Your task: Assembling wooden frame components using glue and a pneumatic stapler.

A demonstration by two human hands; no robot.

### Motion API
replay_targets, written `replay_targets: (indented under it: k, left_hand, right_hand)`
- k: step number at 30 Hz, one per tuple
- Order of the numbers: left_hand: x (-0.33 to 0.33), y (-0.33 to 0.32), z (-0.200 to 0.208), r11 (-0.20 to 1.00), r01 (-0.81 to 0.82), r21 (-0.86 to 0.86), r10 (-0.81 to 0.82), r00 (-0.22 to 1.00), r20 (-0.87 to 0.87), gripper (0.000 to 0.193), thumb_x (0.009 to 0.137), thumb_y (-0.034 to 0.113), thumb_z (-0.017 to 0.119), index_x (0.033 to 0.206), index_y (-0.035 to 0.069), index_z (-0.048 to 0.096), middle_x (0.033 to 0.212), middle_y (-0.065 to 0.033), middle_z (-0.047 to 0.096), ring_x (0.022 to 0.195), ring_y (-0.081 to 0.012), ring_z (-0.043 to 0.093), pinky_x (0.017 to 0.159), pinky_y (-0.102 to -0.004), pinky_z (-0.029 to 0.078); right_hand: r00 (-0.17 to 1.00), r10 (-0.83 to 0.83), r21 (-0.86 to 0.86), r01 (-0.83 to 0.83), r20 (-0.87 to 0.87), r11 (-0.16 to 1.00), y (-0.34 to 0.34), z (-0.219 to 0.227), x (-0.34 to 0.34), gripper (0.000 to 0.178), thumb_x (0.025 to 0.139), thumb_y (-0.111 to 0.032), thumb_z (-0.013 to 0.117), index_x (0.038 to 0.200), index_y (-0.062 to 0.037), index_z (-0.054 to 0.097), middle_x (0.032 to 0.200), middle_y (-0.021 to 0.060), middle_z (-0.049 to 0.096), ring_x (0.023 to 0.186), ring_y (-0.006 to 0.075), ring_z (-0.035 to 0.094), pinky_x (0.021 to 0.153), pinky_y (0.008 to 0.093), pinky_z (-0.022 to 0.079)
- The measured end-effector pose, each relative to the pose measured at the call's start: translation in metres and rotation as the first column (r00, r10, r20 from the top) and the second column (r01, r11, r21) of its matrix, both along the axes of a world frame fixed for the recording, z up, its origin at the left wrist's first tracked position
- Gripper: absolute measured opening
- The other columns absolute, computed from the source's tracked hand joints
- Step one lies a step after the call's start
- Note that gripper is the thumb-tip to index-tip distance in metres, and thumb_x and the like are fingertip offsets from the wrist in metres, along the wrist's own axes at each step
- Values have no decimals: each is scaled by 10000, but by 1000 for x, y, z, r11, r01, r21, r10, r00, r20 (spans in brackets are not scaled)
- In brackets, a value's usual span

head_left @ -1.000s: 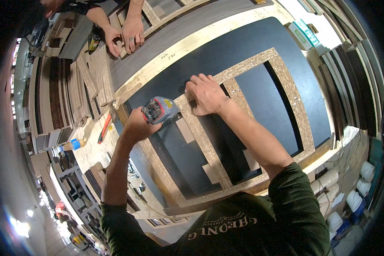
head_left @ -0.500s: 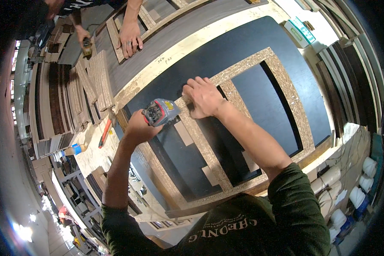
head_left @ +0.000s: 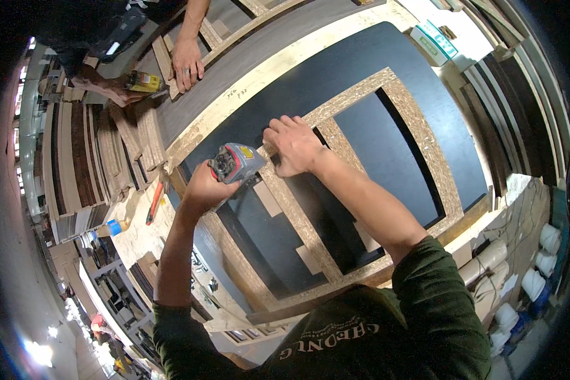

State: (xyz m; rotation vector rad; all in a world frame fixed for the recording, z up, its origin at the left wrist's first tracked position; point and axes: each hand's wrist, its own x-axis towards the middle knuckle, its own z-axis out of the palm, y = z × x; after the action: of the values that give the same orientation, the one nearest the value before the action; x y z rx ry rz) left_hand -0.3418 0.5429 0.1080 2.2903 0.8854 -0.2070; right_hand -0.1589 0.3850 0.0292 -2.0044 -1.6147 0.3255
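Note:
My left hand [head_left: 204, 191] is wrapped round the handle of a grey and red nail gun or stapler [head_left: 239, 162]. The tool's nose points right, at the end of a particleboard strip by the frame's joint. My right hand [head_left: 294, 147] grips that joint, fingers curled over the far rail and thumb on the near side. The particleboard frame [head_left: 418, 123], with several crosspieces, lies on a black panel [head_left: 377, 47]. Small wood blocks [head_left: 269, 199] sit along the inner side of one crosspiece.
Across the bench, a co-worker's hand [head_left: 187, 63] presses on another frame while the other holds a yellow power tool [head_left: 144, 82]. A hammer with a red handle [head_left: 154, 204] lies at left. Board stacks [head_left: 66, 152] stand at left; a green-white box [head_left: 434, 43] sits far right.
The co-worker's yellow tool has swung right and up to the end of their frame. My hands keep their hold on the nail gun and the frame; the whole view has shifted slightly.

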Motion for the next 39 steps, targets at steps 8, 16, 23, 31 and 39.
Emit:
replay_targets:
  k: [8,16,23,31,39]
  left_hand:
    - [-54,-52,19,993,61,98,-76,984,158,512,637,215,834,1028,-8,591,839,-140,636,749,-304,633,680,-387,501]
    - [-173,-183,57,952,-1,305,-4,1000,13,531,631,198,833,1069,8,602,941,-152,619,836,-293,619,725,-379,500]
    - [-120,-291,93,862,-506,17,498,855,146,392,640,142,816,943,-40,649,777,-126,685,682,-192,655,622,-307,521]
    - [-102,-325,82,891,-451,55,452,892,7,402,612,190,824,873,-12,595,852,-134,638,748,-240,619,658,-348,510]
    - [-96,-306,78,846,-531,43,518,839,169,428,617,191,824,909,1,575,798,-121,613,707,-253,611,629,-351,502]
  right_hand:
    - [999,31,-101,-29,21,994,-6,1,6,565,557,-295,752,1048,-74,582,1066,102,529,1072,273,498,919,407,391]
    - [842,150,493,151,-518,857,-27,-4,43,366,738,-85,633,1104,-69,629,1046,115,583,989,248,582,875,376,487]
    - [219,-308,-242,282,-926,928,-134,-19,76,282,915,-228,522,1090,-34,630,996,50,672,887,134,636,748,254,483]
    - [672,-129,-92,90,-729,992,-141,-21,86,443,789,-188,615,1215,-74,579,1117,172,646,1051,310,618,939,355,476]
    - [1000,-24,121,22,12,992,-102,10,138,557,706,-120,683,1237,-77,522,1296,102,493,1277,296,405,1099,451,288]
